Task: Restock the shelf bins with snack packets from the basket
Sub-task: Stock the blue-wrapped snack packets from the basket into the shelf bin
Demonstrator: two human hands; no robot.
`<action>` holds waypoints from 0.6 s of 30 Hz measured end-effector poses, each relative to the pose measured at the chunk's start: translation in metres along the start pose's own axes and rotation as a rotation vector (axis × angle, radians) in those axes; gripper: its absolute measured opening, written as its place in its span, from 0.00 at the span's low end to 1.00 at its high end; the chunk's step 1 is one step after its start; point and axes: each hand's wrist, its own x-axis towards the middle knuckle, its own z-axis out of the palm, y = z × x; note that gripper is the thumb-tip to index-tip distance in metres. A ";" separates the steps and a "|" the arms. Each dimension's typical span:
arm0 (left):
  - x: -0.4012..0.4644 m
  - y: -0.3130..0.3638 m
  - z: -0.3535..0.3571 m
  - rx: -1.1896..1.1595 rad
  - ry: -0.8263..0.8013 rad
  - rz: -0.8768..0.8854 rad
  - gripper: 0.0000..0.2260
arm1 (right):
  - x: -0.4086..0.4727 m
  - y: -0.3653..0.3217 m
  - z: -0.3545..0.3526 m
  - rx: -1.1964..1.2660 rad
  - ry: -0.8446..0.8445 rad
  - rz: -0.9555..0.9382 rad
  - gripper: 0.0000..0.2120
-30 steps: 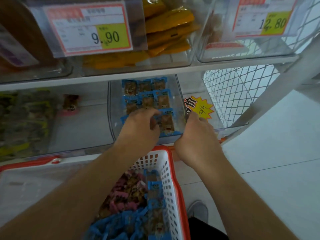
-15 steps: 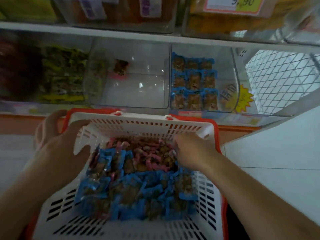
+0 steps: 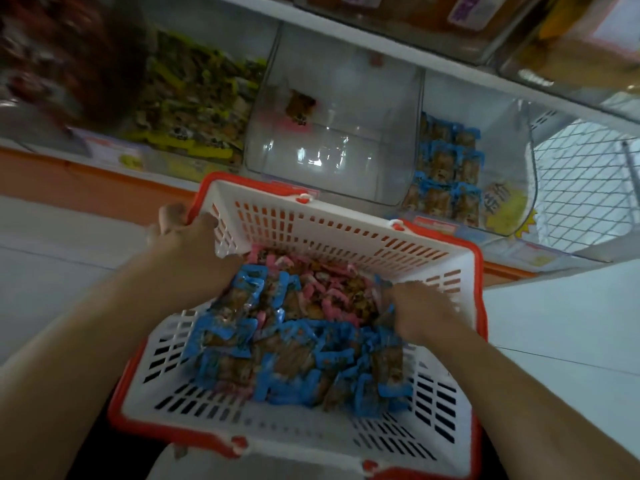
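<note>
A white basket with a red rim [image 3: 346, 233] fills the middle of the view, tilted. Blue snack packets [image 3: 294, 362] are heaped in it, with pink snack packets [image 3: 325, 289] at the far side. My left hand [image 3: 187, 244] grips the basket's far left corner, thumb over the rim. My right hand [image 3: 420, 311] is down in the heap on the right, its fingers curled into the packets and the fingertips hidden. On the shelf, the middle clear bin [image 3: 332, 161] holds a single pink packet [image 3: 299, 107]. The right bin [image 3: 512, 188] holds rows of blue packets [image 3: 446, 174].
A bin of green and yellow packets [image 3: 194, 98] stands left of the middle bin. A shelf with more bins [image 3: 415, 26] hangs overhead. White wire mesh [image 3: 585, 181] closes the shelf's right end. The shelf's orange base [image 3: 86, 188] runs behind the basket, above pale floor.
Both hands left the blue-packet bin. The left one took hold of the basket's corner, the right went into the packets. Now the view is closer and tilted, and the right hand sits lower right.
</note>
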 end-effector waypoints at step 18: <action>-0.021 0.074 0.009 -0.894 -0.590 0.384 0.12 | -0.050 -0.033 -0.098 1.302 0.188 -0.427 0.18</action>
